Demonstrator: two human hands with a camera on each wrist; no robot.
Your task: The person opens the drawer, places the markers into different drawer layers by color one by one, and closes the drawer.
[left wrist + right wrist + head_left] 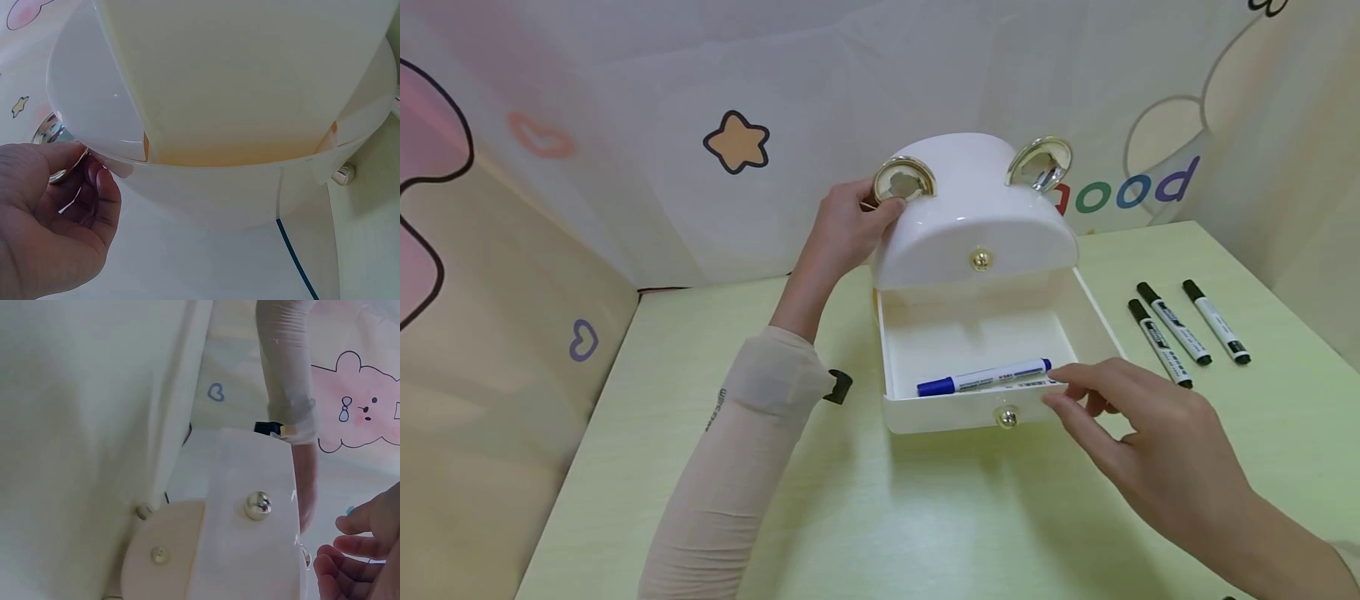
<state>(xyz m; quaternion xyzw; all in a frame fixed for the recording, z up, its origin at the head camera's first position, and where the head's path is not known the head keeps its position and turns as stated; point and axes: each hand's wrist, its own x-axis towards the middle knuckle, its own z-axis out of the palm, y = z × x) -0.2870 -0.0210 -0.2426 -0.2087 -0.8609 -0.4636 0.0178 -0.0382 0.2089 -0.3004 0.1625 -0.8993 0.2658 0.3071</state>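
Note:
A white rounded box point(966, 187) with gold ears stands on the table, its upper drawer point(936, 415) pulled out. My left hand point(848, 227) grips the gold ear point(917, 165) on the left, between thumb and fingers. In the left wrist view, the left hand point(59, 219) is at the ear beside the white shell. A blue-capped marker point(992, 377) lies in the drawer near its front wall, with part of another marker showing beside it. My right hand point(1165, 446) is at the drawer's front right corner, thumb and fingers apart. The right wrist view shows this hand point(359, 550) holding nothing, close to the drawer front point(250, 469).
To the box's right, three black-capped markers point(1161, 342) lie on the pale green table point(850, 525). A printed cloth backdrop point(820, 92) rises behind and at both sides. Gold knobs point(981, 259) project from the box and drawer fronts.

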